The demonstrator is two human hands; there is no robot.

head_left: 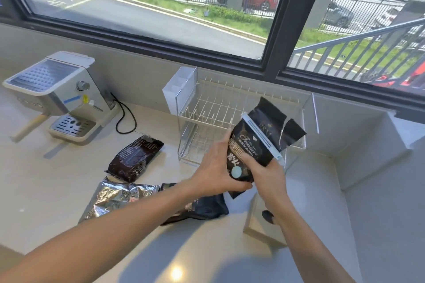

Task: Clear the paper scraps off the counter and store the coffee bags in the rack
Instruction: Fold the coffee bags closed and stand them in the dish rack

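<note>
Both hands, the left hand [212,171] and right hand [264,173], wrap around the clipped coffee bag [249,145], holding it up, likely to drop it into the rack [207,110] at twelve o'clock.

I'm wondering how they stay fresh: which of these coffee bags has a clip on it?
The black coffee bag held in both hands, with a pale blue sealing clip across its folded top. The two bags lying on the counter show none.
</note>
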